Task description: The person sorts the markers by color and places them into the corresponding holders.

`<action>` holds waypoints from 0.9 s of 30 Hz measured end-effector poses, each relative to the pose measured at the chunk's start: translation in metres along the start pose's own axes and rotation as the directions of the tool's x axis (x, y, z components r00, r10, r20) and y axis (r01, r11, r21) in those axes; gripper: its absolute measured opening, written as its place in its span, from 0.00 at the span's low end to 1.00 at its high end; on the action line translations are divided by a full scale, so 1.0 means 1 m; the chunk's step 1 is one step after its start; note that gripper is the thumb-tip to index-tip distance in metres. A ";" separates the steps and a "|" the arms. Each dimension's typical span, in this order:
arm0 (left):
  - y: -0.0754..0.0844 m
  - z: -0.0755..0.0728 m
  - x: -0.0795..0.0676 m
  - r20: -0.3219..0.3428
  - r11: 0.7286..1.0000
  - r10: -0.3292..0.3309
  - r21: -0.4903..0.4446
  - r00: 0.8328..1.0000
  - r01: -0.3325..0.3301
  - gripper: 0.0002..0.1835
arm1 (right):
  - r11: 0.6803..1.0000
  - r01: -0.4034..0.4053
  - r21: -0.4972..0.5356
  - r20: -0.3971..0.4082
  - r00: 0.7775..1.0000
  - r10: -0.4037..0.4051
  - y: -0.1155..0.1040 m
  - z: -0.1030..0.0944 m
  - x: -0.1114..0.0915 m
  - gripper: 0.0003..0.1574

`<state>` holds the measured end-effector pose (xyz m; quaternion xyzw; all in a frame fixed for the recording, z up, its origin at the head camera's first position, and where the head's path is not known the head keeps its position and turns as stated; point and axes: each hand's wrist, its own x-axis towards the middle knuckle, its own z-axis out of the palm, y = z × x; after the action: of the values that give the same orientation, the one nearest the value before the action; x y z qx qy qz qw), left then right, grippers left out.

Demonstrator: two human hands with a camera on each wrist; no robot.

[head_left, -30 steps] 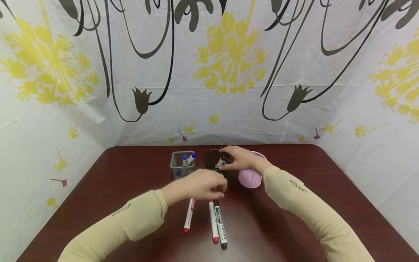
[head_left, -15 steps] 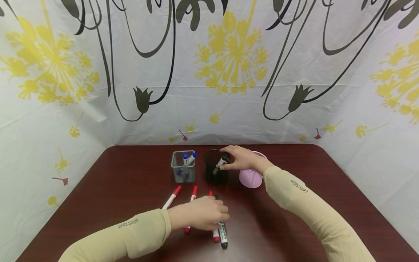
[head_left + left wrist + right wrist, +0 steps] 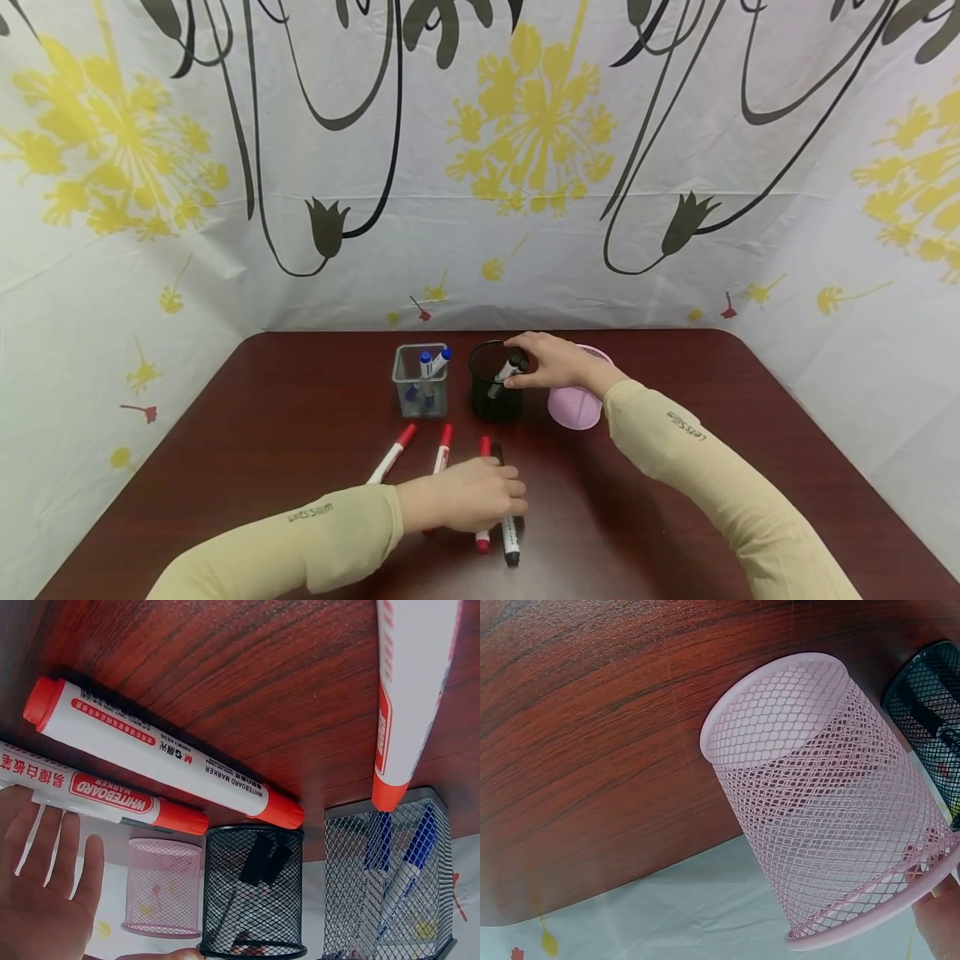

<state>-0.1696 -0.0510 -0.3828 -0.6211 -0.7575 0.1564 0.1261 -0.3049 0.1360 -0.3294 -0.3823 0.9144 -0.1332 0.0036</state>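
Observation:
My left hand [image 3: 480,493] is bent down over two markers, its fingers at a red whiteboard marker [image 3: 482,542] that they pinch. In the left wrist view the fingers reach up to this marker's white barrel; the thumb is hidden. Close on its right lies a black marker [image 3: 511,542]. My right hand [image 3: 551,362] holds the rim of a round black mesh pen holder [image 3: 497,404], thumb at the front and fingers behind. Inside it stand black-capped markers [image 3: 512,367]. In the right wrist view, part of my right hand [image 3: 939,922] shows beyond the pink pen holder.
Left of the black holder stands a square grey mesh holder [image 3: 420,400] with blue markers [image 3: 426,365]. A pink mesh holder [image 3: 576,408] stands under my right wrist. Two more red markers [image 3: 392,454] lie left of my left hand. Patterned cloth [image 3: 480,283] closes the back and sides.
My left hand has come down toward the near side onto the markers. The red marker's near end has swung slightly left, away from the black one. My right hand stays on the black holder.

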 end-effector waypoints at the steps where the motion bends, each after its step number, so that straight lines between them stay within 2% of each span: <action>1: 0.000 0.001 0.000 0.002 1.000 -0.001 0.004 1.000 0.001 0.12 | 1.000 0.000 0.000 0.000 1.000 0.000 0.000 0.000 0.000 0.43; 9: 0.001 0.004 0.001 0.010 1.000 -0.011 0.003 1.000 0.011 0.12 | 1.000 -0.004 -0.003 -0.002 1.000 0.004 0.000 0.000 0.000 0.43; 16: 0.004 0.006 0.002 -0.019 0.998 0.034 0.059 0.999 -0.033 0.11 | 1.000 -0.006 -0.005 -0.002 1.000 0.006 0.000 0.000 0.000 0.43; 20: 0.005 0.007 0.002 -0.079 0.993 0.076 0.092 0.994 -0.069 0.08 | 1.000 -0.007 -0.008 -0.005 1.000 0.007 -0.001 0.000 0.000 0.43; 27: 0.004 -0.003 0.002 -0.214 0.990 0.124 0.088 0.969 -0.107 0.05 | 1.000 -0.004 -0.014 -0.003 1.000 0.004 -0.001 -0.001 0.000 0.43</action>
<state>-0.1654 -0.0479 -0.3818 -0.6724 -0.6950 0.1227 0.2231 -0.3043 0.1350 -0.3285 -0.3804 0.9160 -0.1274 0.0001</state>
